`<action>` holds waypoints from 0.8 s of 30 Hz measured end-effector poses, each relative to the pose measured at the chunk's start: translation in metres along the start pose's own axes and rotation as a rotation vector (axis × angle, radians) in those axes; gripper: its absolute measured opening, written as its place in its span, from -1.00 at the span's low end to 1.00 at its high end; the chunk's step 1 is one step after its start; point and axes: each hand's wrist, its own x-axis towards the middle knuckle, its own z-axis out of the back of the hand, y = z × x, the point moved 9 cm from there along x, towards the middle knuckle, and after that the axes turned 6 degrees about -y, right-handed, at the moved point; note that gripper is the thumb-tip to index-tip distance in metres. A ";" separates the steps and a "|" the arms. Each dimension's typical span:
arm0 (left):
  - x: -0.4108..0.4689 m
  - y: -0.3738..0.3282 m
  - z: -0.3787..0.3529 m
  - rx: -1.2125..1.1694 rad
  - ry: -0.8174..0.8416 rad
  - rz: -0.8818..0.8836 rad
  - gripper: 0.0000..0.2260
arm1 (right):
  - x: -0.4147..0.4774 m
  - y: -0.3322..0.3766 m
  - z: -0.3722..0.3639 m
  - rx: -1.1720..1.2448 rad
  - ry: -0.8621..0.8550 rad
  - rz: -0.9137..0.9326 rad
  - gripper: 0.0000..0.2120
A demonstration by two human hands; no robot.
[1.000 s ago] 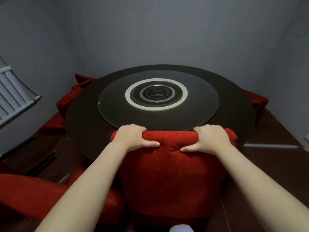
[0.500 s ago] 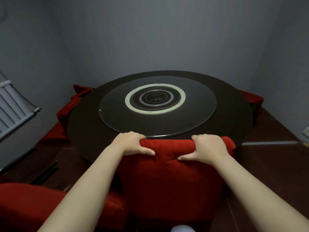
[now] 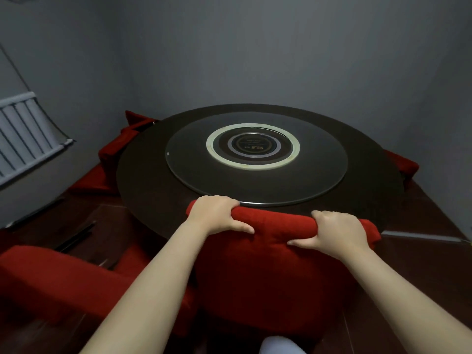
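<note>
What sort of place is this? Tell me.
Probably a dining room: a round table with a glass turntable, red chairs around it, the left hand and right hand gripping the nearest chair.

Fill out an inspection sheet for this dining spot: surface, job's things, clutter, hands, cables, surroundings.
Surface: round dark table bearing a glass turntable.
Job's things: red chair, backrest top at the table's near edge.
Clutter: nothing seen.
Hands: left hand and right hand each grip the backrest top, thumbs on the near side.
Cables: nothing seen.
Surroundings: grey walls, radiator at left, dark floor, another red chair at near left.
</note>
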 end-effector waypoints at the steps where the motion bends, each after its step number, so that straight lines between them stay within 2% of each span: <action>1: 0.000 -0.001 0.000 0.004 -0.003 -0.007 -0.37 | -0.001 0.000 0.002 -0.014 -0.010 -0.002 -0.19; 6: -0.002 -0.002 0.001 0.147 -0.133 -0.118 -0.26 | -0.007 0.010 0.008 0.002 -0.099 0.021 -0.25; 11: 0.014 0.018 0.007 0.177 -0.084 -0.112 -0.20 | 0.004 0.024 0.015 0.000 -0.246 0.012 -0.28; 14: 0.010 0.019 0.011 0.156 -0.167 -0.077 -0.25 | 0.003 0.025 0.011 -0.019 -0.320 0.053 -0.29; 19: -0.006 -0.027 0.012 0.185 -0.396 -0.091 -0.35 | -0.009 -0.004 0.018 0.010 -0.407 0.140 -0.30; 24: -0.033 -0.033 0.007 0.236 -0.424 -0.140 -0.36 | -0.038 0.007 0.015 0.050 -0.394 0.118 -0.30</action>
